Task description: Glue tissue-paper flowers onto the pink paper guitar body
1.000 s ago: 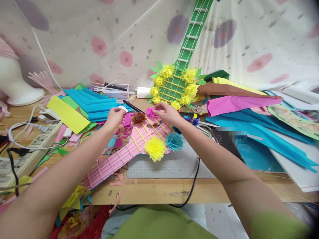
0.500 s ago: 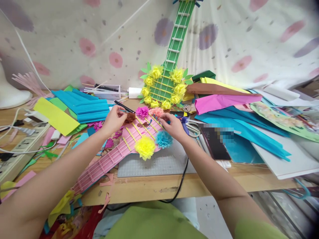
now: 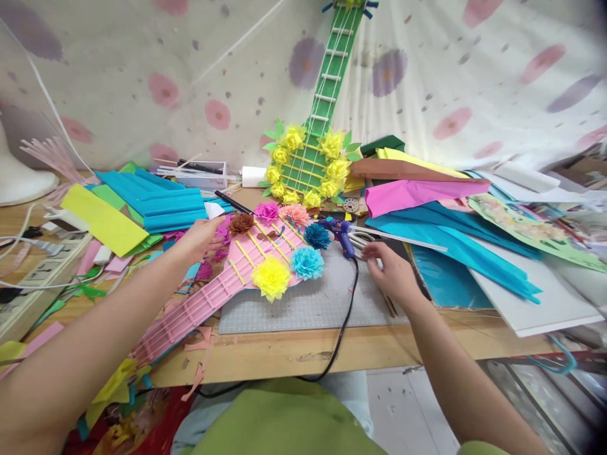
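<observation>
white flower-patterned curtain [image 3: 258, 57] behind a wooden table [image 3: 265, 355], pale floor [image 3: 403, 407] below

We've got a pink guitar [image 3: 222, 288] with yellow bars [image 3: 244, 253] and blooms [image 3: 270, 278] in brown, magenta, salmon, deep teal, sky blue and lemon. Our green guitar [image 3: 332, 87] sports yellow flowers [image 3: 331, 144], the backdrop cloth [image 3: 246, 63] is whitish with pink and purple florals, and our mat [image 3: 270, 317] is grey with a fine grid.

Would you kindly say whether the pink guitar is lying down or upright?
Lying down: the pink guitar overlaps the grey mat, its neck slanting toward the near table edge.
</observation>
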A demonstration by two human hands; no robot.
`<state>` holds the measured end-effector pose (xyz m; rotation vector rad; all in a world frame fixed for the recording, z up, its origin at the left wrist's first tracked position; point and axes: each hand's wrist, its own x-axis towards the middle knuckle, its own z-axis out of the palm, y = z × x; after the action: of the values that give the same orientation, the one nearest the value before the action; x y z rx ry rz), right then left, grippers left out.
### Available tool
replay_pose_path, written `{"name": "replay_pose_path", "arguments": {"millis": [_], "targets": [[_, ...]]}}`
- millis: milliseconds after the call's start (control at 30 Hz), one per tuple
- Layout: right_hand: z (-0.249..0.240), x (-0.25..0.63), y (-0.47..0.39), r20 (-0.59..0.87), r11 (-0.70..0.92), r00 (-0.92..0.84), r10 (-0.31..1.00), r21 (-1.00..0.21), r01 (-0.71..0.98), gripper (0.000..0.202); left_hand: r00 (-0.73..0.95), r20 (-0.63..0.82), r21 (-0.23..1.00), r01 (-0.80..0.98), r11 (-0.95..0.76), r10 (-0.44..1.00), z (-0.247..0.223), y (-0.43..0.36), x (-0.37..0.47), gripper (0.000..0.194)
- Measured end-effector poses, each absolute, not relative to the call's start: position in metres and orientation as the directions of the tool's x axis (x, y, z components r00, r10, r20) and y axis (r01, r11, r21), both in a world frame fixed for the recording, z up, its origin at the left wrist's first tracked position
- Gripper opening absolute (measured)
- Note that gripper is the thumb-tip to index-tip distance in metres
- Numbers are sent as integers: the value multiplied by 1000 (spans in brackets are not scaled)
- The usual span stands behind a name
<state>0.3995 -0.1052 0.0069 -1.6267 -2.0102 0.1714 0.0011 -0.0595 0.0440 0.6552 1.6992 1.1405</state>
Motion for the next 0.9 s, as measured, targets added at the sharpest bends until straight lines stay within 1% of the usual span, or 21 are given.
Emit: {"name": "replay_pose_path", "arguments": {"millis": [67,133,200,267,400,533,633,700,800,900], "targets": [[2,427,-116,334,175,-63,941,-316,933,23,-369,-493,863,-89,498,788,48,-61,4,29],[-3,447,-123,366,90,2,931,-234,968,23,-351,-524,849,-140,509,776,52,-62,7,21],[-8,459,-127,377,36,37,925,-185,982,23,-349,-527,849,-196,490,775,56,-63,10,14],[-11,464,-129,369,17,43,928,-160,987,22,-355,-529,848,-236,474,771,59,-64,12,12],[-10,464,-128,385,34,30,923,-159,987,22,-354,-522,851,-280,444,776,65,-66,14,10],[-7,460,-127,383,41,27,923,-169,985,22,-357,-519,852,-282,441,776,68,-66,15,5],[-6,451,-126,408,68,16,913,-189,980,20,-363,-510,855,-308,417,779,70,-65,17,7],[-5,439,-124,433,130,-26,901,-211,969,19,-364,-511,853,-325,408,779,72,-64,19,6],[-6,417,-119,456,253,-121,882,-240,937,19,-359,-544,834,-328,443,759,76,-65,22,5],[-12,395,-110,459,322,-172,872,-273,907,21,-331,-570,813,-360,457,752,80,-66,25,7]]}}
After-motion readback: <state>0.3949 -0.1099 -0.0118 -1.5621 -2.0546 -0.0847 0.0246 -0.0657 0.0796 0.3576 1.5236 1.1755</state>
